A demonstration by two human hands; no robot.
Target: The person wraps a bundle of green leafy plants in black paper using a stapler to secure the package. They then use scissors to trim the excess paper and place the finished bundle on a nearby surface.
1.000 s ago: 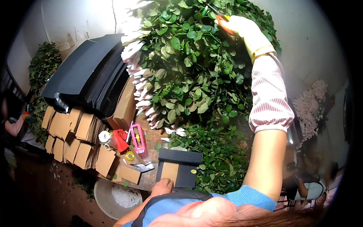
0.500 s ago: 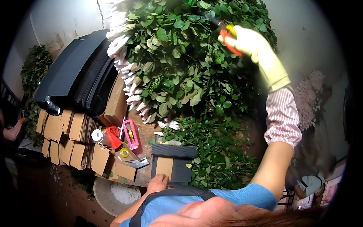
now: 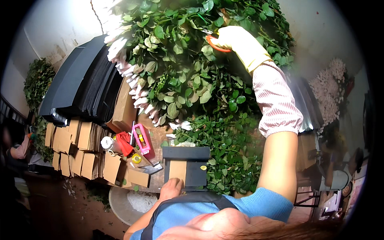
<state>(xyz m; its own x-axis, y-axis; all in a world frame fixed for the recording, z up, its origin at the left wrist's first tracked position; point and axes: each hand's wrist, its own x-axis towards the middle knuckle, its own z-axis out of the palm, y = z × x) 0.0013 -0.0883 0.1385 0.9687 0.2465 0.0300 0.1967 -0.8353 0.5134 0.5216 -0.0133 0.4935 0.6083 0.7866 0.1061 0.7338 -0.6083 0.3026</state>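
Leftward across the leaf mound (image 3: 176, 80), the right hand (image 3: 239, 45) had carried its red-handled shears (image 3: 216, 48) since half a second earlier, while the left hand (image 3: 172, 189) had stayed by its card.

At the left stood a stack of black boards (image 3: 66, 80), with bundles of folded tan cardboard (image 3: 86, 136) below it. Lower down, a pale basin (image 3: 120, 211) held white scraps (image 3: 142, 201). Next along the wooden table (image 3: 158, 136) came a white-capped bottle (image 3: 107, 143), a red wrap (image 3: 125, 145), a yellow tape roll (image 3: 136, 158) and a pink tape dispenser (image 3: 141, 139).

Bare, its fingers bent, the left hand rested at the lower end of a tan card (image 3: 178, 169) on a black folder (image 3: 197, 176); whether it pinched the card, I could not tell. Leafy stems (image 3: 232, 160) lay just beside the folder.

Above them, against the upper part of the mound, the yellow-gloved right hand was curled closed around the shears' handle, blades pointing left among the leaves. Far right, a pale heap (image 3: 330, 92) stood well apart.
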